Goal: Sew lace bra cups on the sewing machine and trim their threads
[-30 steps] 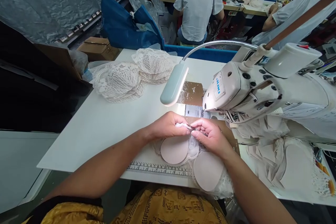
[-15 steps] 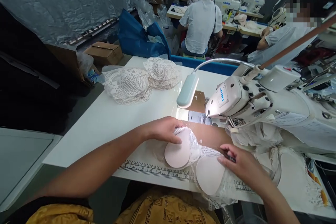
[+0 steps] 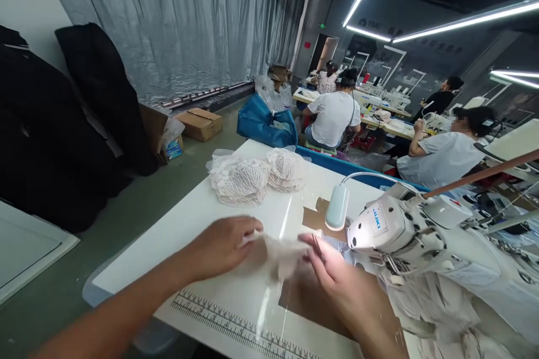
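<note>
Pale fabric [image 3: 282,252] is stretched between my two hands above the white table, smeared by motion, so its exact shape is unclear. My left hand [image 3: 231,242] pinches its left end, thumb and fingers together. At its other end, my right hand [image 3: 332,272] grips the cloth and also has a slim dark metal tool [image 3: 319,248], its kind unclear, tucked between the fingers. Behind my hands sit two stacks of lace cups, a left stack [image 3: 240,176] and a right stack [image 3: 287,168]. A white sewing machine [image 3: 387,224] stands right of my right hand.
A lamp [image 3: 337,207] on a bendy neck hangs beside the machine head. A printed ruler [image 3: 219,314] runs along the table's front edge. Pale fabric pieces [image 3: 438,297] are heaped below the machine. Several people work at machines beyond a blue bag [image 3: 267,120].
My view has tilted up. The two lace-trimmed cups spread by the front edge no longer show there; both hands are now raised farther back, with pale fabric between them.
</note>
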Tool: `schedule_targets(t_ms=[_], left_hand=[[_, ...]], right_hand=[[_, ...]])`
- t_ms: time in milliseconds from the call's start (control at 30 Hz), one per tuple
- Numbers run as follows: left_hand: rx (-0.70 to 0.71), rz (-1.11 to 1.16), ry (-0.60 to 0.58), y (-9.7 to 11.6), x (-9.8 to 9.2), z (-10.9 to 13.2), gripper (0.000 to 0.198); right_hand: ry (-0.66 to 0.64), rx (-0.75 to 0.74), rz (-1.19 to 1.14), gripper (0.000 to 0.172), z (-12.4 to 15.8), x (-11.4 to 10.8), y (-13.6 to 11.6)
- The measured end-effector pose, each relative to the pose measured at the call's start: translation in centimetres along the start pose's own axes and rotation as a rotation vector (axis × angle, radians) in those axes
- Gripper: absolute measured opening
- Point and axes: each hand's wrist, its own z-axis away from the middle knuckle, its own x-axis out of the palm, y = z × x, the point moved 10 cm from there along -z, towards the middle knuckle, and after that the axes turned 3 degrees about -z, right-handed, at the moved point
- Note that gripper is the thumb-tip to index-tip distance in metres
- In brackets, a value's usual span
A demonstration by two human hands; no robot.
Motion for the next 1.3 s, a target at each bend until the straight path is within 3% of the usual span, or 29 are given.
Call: schedule_targets(t_ms=[33, 133, 200, 267, 333, 400, 433, 500, 600, 700, 767, 900, 1067, 1167, 1300], left_hand=[[0.052, -0.078, 0.146, 0.0, -2.8, -0.5, 0.018], [0.167, -0.358, 0.610, 0.6, -10.8, -1.7, 0.023], [0.145, -0.467, 0.750, 0.1, -13.4, -3.4, 0.025], [0.098, -0.522, 0.655, -1.5, -12.9, -6.1, 0.028], [0.058, -0.536, 0.445, -3.9, -9.9, -8.5, 0.031], [0.039, -0.532, 0.311, -6.2, -6.7, -9.4, 0.048], [-0.010, -0.535, 0.235, -7.7, -5.1, -9.6, 0.061], [-0.053, -0.548, 0.200, -9.6, -3.4, -9.4, 0.071], [-0.012, -0.574, 0.283, -9.5, -3.1, -8.7, 0.071], [0.110, -0.501, 0.328, -6.1, -2.8, -7.8, 0.065], [0.177, -0.396, 0.236, -2.7, -1.1, -7.2, 0.057], [0.359, -0.164, -0.108, 5.8, 5.4, -5.8, 0.043], [0.572, -0.009, -0.394, 15.0, 13.2, -5.4, 0.039], [0.638, -0.065, -0.445, 18.6, 17.3, -6.6, 0.039], [0.792, -0.134, -0.343, 23.2, 20.8, -7.9, 0.048]], right_hand=[[0.065, -0.121, 0.016, 0.029, -1.9, 0.1, -1.5], [0.197, -0.290, 0.022, 0.039, -7.6, 0.2, -3.6], [0.287, -0.401, 0.024, 0.041, -10.7, -0.2, -4.3], [0.263, -0.389, 0.061, 0.043, -13.6, 0.5, -3.3], [0.146, -0.322, 0.123, 0.044, -15.5, 2.1, -1.2], [0.081, -0.281, 0.155, 0.043, -15.4, 3.0, 0.8], [0.062, -0.271, 0.166, 0.043, -14.8, 3.2, 1.6], [0.043, -0.255, 0.187, 0.044, -12.4, 3.0, 2.5], [-0.011, -0.249, 0.215, 0.042, -7.4, 1.6, 2.1], [-0.203, -0.218, 0.234, 0.040, -1.4, 0.9, 1.5], [-0.230, -0.160, 0.214, 0.043, 2.5, -0.5, 2.2], [-0.107, -0.063, 0.266, 0.054, 9.3, -3.9, 5.0], [0.130, -0.054, 0.229, 0.038, 16.5, -7.8, 6.8], [0.264, -0.099, 0.235, 0.030, 20.0, -9.8, 7.0], [0.395, -0.106, 0.255, 0.027, 23.0, -11.7, 7.5]])
